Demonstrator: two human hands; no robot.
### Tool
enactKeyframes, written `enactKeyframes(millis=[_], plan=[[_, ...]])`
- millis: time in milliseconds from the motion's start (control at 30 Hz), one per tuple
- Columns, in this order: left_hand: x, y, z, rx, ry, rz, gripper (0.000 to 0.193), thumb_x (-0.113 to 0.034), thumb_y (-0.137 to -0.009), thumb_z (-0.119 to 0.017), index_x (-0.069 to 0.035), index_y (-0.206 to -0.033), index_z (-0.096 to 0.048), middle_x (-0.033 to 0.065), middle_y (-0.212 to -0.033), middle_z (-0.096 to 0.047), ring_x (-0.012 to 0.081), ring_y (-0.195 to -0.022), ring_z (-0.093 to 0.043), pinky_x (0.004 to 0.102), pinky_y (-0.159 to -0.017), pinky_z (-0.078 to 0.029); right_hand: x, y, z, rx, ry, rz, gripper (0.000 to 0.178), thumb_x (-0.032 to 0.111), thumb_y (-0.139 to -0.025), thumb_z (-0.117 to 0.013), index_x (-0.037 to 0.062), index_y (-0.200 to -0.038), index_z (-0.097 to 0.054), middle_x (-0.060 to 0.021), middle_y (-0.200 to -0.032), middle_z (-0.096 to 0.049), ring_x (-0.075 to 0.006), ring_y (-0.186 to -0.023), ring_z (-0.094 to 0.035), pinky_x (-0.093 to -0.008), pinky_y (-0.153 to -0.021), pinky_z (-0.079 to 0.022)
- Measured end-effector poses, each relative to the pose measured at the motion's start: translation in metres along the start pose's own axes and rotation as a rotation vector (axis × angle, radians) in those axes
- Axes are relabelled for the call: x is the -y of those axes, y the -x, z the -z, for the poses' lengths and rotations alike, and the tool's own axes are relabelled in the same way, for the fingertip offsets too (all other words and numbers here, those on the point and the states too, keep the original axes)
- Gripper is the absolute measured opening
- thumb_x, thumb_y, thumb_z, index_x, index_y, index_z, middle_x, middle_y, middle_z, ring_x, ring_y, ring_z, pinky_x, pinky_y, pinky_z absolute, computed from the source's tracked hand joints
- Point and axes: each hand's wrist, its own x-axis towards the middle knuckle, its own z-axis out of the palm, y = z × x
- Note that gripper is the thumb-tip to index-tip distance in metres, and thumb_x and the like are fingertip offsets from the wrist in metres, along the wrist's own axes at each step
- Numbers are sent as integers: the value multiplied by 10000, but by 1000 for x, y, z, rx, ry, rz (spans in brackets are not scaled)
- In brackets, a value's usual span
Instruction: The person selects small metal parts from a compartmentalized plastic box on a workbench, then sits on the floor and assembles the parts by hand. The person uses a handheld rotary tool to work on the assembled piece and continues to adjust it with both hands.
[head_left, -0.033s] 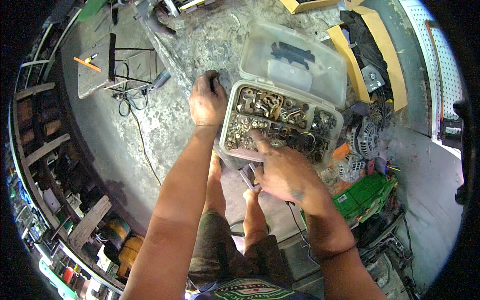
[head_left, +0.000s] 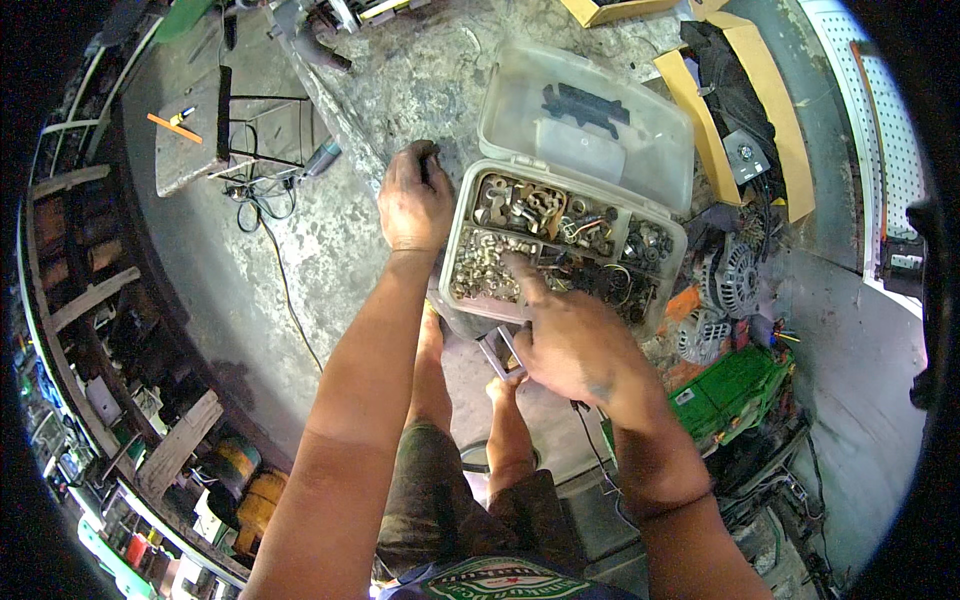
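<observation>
A clear plastic organizer box (head_left: 452, 243) stands on the worktop with its lid (head_left: 660, 150) tipped back. Its compartments hold small metal hardware; silvery screws and nuts (head_left: 485, 262) fill the near-left one. Into that compartment reaches my right hand (head_left: 580, 345), index finger stretched out among the pieces, nothing visible in its grip. Its other fingers bend down, partly hidden. Just left of the box, my left hand (head_left: 412, 200) rests closed, fingers curled inward; whatever they hold, if anything, is hidden.
Alternator-like metal parts (head_left: 738, 278) and a green plastic tray (head_left: 735, 400) lie right of the box. An open cardboard box (head_left: 780, 120) stands at the far right. A cable (head_left: 278, 270) trails across the left floor. Wooden shelving (head_left: 75, 250) lines the left.
My right hand has shifted slightly to the right, its index fingertip still in the hardware. My left hand and the box have not moved.
</observation>
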Motion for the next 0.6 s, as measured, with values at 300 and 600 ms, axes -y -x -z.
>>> enactKeyframes(millis=[300,600], plan=[[-1,-5,-4,-28,16,18,204,-83,-981,-672,-68,-1175,-736,178,-1110,-774,419,-1042,-745,509,-927,-598,-1,-1,-12,19,22,167,760,235,-982,-654,85,-1680,-392,-352,-1103,-752,-542,-1001,-740,-608,-954,-577],[2,-6,-5,-19,14,-2,189,-99,-986,-679,-72,-1160,-746,178,-1108,-775,421,-1037,-745,516,-932,-596,-2,-7,-7,-35,-9,17,786,197,-957,-649,88,-1685,-374,-359,-1112,-752,-535,-1021,-743,-615,-959,-574]])
